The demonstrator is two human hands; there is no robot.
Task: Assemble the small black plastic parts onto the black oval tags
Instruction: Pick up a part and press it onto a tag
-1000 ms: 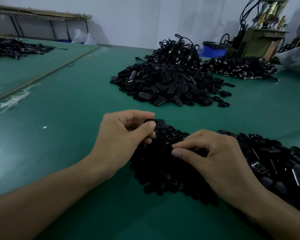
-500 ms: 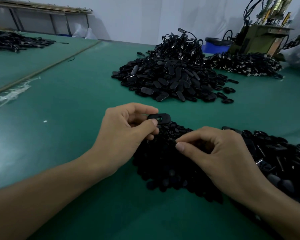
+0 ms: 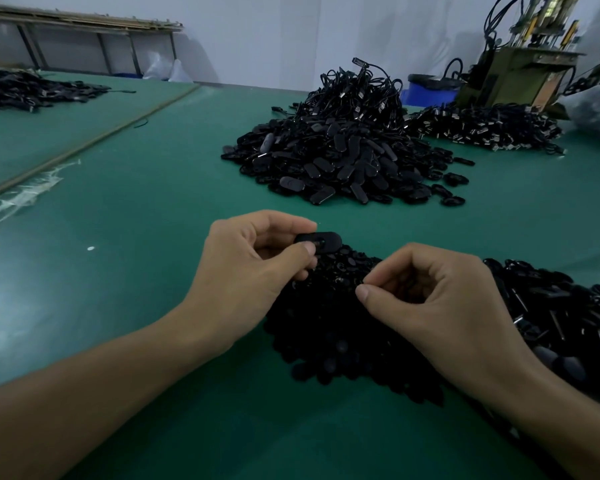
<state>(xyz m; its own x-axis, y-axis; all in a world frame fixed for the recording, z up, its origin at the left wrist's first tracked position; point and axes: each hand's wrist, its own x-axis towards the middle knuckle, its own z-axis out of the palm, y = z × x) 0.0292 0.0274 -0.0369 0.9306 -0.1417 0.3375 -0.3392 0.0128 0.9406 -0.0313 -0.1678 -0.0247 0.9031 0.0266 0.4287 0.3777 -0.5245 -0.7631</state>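
Oval tag (image 3: 321, 241) in your left hand (image 3: 246, 271), right hand (image 3: 440, 306) over the parts pile (image 3: 326, 327)

Your left hand pinches the oval tag by its end, just above the far edge of the parts pile. It's light, stiff, probably slick, so grip the rim and keep the slot clear. Your right hand curls over the pile, thumb and fingertip pressed together; can't tell if a part's in there. The tag heap (image 3: 333, 157) sits well beyond the pile.

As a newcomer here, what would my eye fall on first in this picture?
At the centre, the left hand pinches a black oval tag and the right hand curls over the near pile of black parts. Behind them, a heap of tags rises on the green table.
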